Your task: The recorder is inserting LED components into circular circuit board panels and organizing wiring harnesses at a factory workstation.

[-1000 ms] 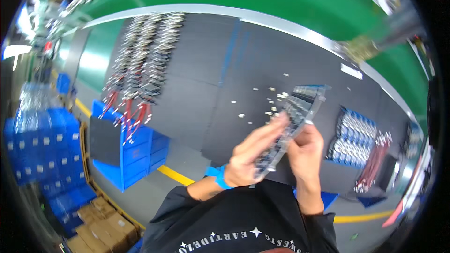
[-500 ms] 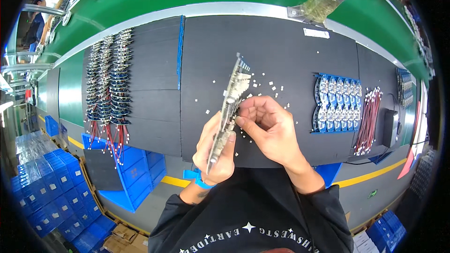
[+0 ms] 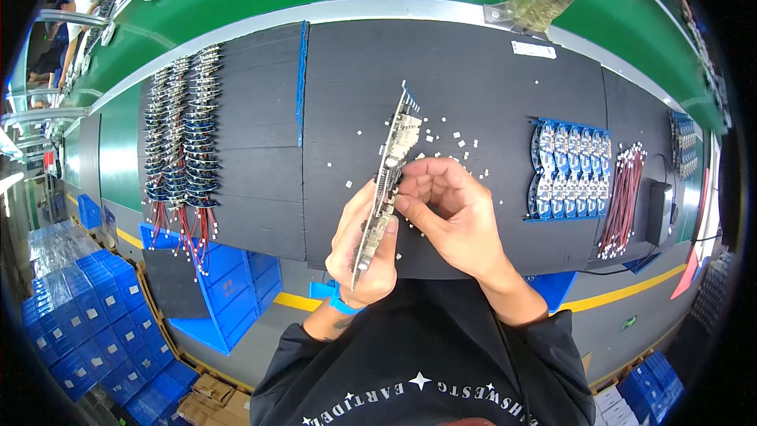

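L hand point(image 3: 364, 256) grips circuit board strip point(image 3: 386, 189) edge-on; R hand point(image 3: 445, 209) pinches its mid edge (small white bits point(image 3: 453, 140) lie beyond on worktop point(image 3: 473, 71)). Keep strip steady, support near pinch pt.

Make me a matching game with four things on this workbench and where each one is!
Things:
1. long strip of circuit boards
2. bundle of red wires
3. blue tray of round boards
4. tiny white square bits

Places:
A. scattered on the black mat
B. far right, beside the tray
C. in the left hand
D. right of the hands

Pairs: 1-C, 2-B, 3-D, 4-A
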### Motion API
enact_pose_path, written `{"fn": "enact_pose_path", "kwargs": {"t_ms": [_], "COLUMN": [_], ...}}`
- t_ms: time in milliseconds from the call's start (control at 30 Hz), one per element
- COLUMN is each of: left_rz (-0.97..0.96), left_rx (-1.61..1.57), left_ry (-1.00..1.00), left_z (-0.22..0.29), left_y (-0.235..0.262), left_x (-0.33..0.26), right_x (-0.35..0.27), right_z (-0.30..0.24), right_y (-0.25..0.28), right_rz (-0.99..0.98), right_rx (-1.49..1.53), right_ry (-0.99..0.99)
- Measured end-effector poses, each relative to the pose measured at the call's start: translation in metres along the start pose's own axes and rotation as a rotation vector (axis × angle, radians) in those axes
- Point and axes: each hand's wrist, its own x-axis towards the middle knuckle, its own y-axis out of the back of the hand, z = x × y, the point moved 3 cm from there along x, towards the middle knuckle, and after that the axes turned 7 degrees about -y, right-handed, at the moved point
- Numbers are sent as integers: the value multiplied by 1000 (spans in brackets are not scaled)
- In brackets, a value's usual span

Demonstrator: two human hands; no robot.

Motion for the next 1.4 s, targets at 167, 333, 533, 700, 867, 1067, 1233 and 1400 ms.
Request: {"fn": "enact_pose_path", "kwargs": {"t_ms": [167, 333, 533, 700, 867, 1067, 1233, 1400], "left_rz": [-34, -39, -104, -135, -140, -163, -165, -185], "left_rx": [53, 75, 137, 129, 139, 133, 108, 93], "left_ry": [9, -2, -86, -99, -118, -168, -199, -230], "left_z": [1, 0, 9, 13, 11, 10, 10, 10], "left_y": [0, -1, -2, -3, -2, -5, -6, -6], "left_x": [-1, 1, 7, 11, 12, 13, 14, 15], "right_x": [0, -5, -5, -2, -2, -8, -9, -6], "right_z": [2, -6, -8, -12, -11, -22, -25, -23], "right_y": [0, -3, -6, -5, -3, -5, -2, -4], "right_rz": [-15, -24, -64, -48, -85, -132, -155, -131], "right_rx": [48, 93, 172, 159, 156, 227, 165, 258], "right_ry": [-56, 13, -27, 11, 16, 18, 30, 58]}}
